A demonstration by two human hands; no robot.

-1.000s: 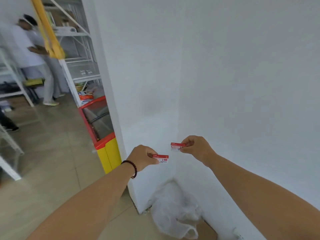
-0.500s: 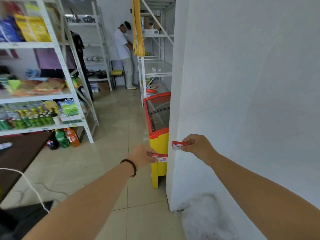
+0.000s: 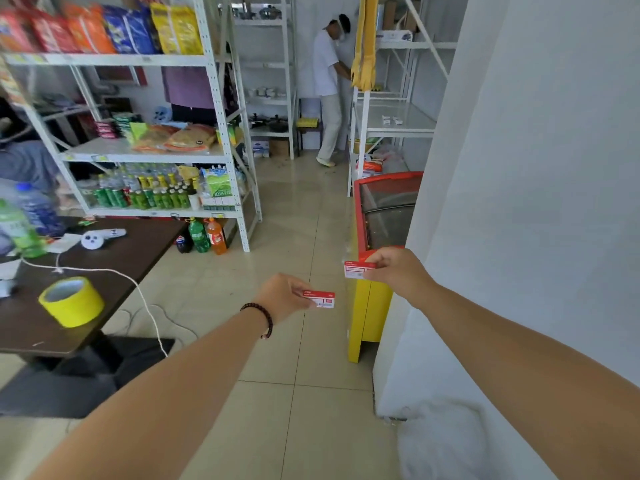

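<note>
Tiled floor [image 3: 287, 209], stocked shelves [image 3: 100, 147], white wall [image 3: 554, 168]; left hand [image 3: 282, 297] pinches red card [image 3: 320, 299]

Light is bright, even and soft, with no hard shadows; shade gathers only under the dark surface [image 3: 149, 239] far left of the left grip [image 3: 282, 297]. The wall [image 3: 536, 168] right of the right grip [image 3: 398, 271] is washed pale, almost without texture. The floor tiles [image 3: 294, 202] beyond both grips carry a dull sheen. The left card [image 3: 320, 299] and right card [image 3: 356, 269] are fairly sharp, but their print is too small to read. Bottles [image 3: 20, 223] far left smear with blur, as does the white bag [image 3: 443, 441] below the right grip. Shelf posts [image 3: 216, 109] lean, and the forearms [image 3: 173, 393] swell toward the bottom edge.
</note>
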